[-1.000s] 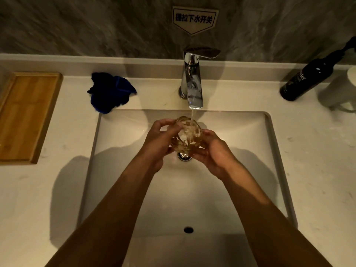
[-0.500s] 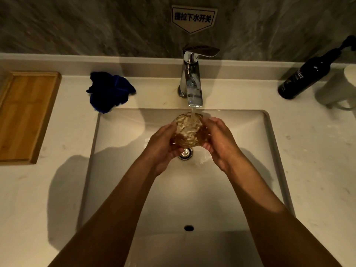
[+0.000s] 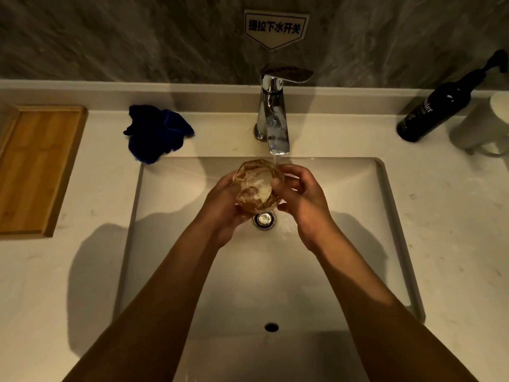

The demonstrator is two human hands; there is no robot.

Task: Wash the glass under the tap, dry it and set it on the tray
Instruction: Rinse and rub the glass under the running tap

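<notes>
A faceted amber glass (image 3: 254, 186) is held over the sink (image 3: 170, 194), its mouth tilted toward me. My left hand (image 3: 223, 202) cups it from the left and below. My right hand (image 3: 300, 197) grips its right side, thumb across the rim. Water runs from the chrome tap (image 3: 272, 117) onto the glass's far right edge. A crumpled dark blue cloth (image 3: 157, 132) lies on the counter at the sink's back left corner. The wooden tray (image 3: 35, 166) sits at the far left with nothing on it.
A dark pump bottle (image 3: 438, 111) leans at the back right beside a white mug (image 3: 484, 128). The drain (image 3: 264, 219) is just below the glass. A sign (image 3: 275, 27) hangs on the stone wall above the tap.
Both hands have turned the glass under the stream and shifted it slightly left and up; my right hand moved from under the glass to its right side.
</notes>
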